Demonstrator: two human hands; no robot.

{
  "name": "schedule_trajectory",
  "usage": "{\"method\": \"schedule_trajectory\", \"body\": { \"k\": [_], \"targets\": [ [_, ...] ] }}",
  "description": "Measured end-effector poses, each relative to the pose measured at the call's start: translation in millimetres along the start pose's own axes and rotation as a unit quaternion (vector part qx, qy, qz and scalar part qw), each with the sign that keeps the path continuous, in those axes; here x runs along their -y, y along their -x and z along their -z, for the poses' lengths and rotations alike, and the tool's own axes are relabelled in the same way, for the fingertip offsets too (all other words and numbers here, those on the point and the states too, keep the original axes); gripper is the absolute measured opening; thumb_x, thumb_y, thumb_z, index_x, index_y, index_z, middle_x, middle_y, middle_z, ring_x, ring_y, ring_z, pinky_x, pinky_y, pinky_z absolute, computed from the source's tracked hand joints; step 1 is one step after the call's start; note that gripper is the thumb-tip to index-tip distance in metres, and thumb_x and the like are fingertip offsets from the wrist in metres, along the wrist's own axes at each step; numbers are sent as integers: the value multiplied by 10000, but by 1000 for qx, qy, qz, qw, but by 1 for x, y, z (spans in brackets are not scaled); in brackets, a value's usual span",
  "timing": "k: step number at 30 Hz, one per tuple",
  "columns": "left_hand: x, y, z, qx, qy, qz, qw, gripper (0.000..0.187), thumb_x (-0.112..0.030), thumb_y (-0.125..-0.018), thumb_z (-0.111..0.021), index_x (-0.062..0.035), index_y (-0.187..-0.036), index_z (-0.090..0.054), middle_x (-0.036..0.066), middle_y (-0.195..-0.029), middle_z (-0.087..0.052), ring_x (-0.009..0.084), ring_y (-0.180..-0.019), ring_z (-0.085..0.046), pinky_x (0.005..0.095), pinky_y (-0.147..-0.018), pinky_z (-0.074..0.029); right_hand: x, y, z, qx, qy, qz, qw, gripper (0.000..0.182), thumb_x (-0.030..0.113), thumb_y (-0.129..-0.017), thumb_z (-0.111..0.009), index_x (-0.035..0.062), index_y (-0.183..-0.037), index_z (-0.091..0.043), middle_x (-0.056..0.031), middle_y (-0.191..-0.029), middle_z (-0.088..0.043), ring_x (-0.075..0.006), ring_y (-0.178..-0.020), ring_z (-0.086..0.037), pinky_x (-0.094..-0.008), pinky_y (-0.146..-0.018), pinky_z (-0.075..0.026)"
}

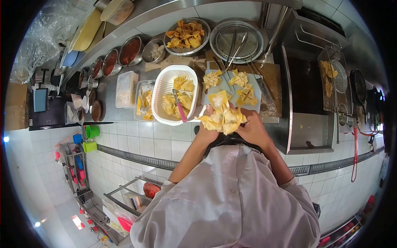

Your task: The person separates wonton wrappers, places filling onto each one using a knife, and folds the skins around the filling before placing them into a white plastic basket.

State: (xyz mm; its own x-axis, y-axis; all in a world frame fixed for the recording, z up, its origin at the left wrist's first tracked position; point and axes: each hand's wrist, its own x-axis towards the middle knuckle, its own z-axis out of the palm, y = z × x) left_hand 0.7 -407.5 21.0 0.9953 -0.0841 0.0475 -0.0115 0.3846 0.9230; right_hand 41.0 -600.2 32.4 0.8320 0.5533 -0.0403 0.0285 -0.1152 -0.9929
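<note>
Between my two hands is a folded yellow wonton [223,115] with ruffled edges, held up close in front of my chest. My left hand [208,134] grips its left side, and my right hand [254,129] grips the right side; the fingers are partly hidden behind it. Just beyond lies a white board [221,84] with several similar wontons [247,94] on it. To the left, a white oval basket [157,99] holds more wontons [184,84] and a pink-handled spreading tool [180,108].
Metal tongs [236,51] rest across a round tray [215,35]. Browned fried wontons [188,33] fill a perforated bowl. Bowls of red sauce [131,50] line the back left. On the right are a deep fryer [304,78] and a wire frying basket [337,93].
</note>
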Motion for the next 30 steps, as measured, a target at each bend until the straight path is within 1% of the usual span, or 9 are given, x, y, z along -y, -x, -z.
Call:
{"method": "schedule_trajectory", "body": {
  "k": [4,5,11,14,21,23,25,26,30],
  "targets": [
    [0,6,12,68,46,55,995,786,-728,-1015,-500,-12,-1327,-593,89,-1203,-675,198,-1073,-675,351,-915,-561,-1,-9,18,8,-99,5,995,289,-17,-938,-694,42,-1214,-634,5,-920,-674,-68,-736,-588,-256,-671,-483],
    [-7,7,12,69,46,73,994,812,-742,-997,-527,-7,-1334,-593,86,-1194,-680,193,-1048,-676,342,-889,-561,4,-13,21,36,-40,39,998,405,-41,-981,-620,61,-1370,-570,12,-994,-652,-82,-840,-611,-245,-745,-506],
    [-38,3,31,97,-55,88,990,790,-702,-1042,-496,13,-1361,-607,72,-1135,-699,155,-949,-660,301,-806,-542,35,-36,26,90,-263,-42,960,307,56,-1044,-582,63,-1337,-673,-45,-1108,-635,-119,-992,-618,-288,-848,-518],
    [-53,-4,32,124,-173,101,972,794,-694,-1055,-470,24,-1362,-615,70,-1122,-692,143,-952,-654,297,-803,-538,44,-44,21,15,-51,178,983,189,109,-1048,-625,52,-1196,-728,-45,-1148,-654,-123,-995,-623,-297,-842,-516],
    [-26,2,31,101,-62,76,990,803,-705,-1030,-520,9,-1387,-605,87,-1228,-664,167,-1062,-657,335,-910,-541,43,-54,34,45,-110,38,992,146,195,-1067,-659,50,-1075,-672,-5,-1039,-661,-90,-839,-606,-250,-767,-493],
    [-16,0,22,-2,-65,35,997,596,-540,-1053,-550,-23,-1343,-608,75,-1220,-669,182,-1081,-653,345,-935,-539,44,-52,29,-4,-205,-18,979,160,208,-1077,-651,49,-1089,-644,8,-1018,-654,-78,-803,-592,-229,-746,-481],
    [-10,-7,0,-183,-58,-2,981,392,-375,-1075,-580,-55,-1299,-611,63,-1212,-674,197,-1101,-649,355,-960,-537,28,-48,20,-33,-239,26,970,167,213,-1085,-638,47,-1103,-623,18,-1011,-648,-64,-805,-580,-217,-731,-468],
    [-20,-22,-23,-272,187,-12,944,240,-231,-1070,-586,-70,-1241,-638,57,-1160,-684,211,-1059,-654,336,-951,-533,23,-45,16,-46,-256,49,964,171,215,-1089,-632,46,-1110,-613,23,-1008,-645,-58,-806,-574,-211,-724,-462],
    [-19,-39,-26,-219,195,-53,955,289,-327,-1100,-516,-60,-1100,-627,61,-1097,-623,206,-1048,-601,336,-962,-486,33,-36,-4,-2,-101,94,990,192,209,-1058,-663,39,-1136,-620,8,-1003,-639,-59,-778,-554,-244,-685,-457]
  ]
}}
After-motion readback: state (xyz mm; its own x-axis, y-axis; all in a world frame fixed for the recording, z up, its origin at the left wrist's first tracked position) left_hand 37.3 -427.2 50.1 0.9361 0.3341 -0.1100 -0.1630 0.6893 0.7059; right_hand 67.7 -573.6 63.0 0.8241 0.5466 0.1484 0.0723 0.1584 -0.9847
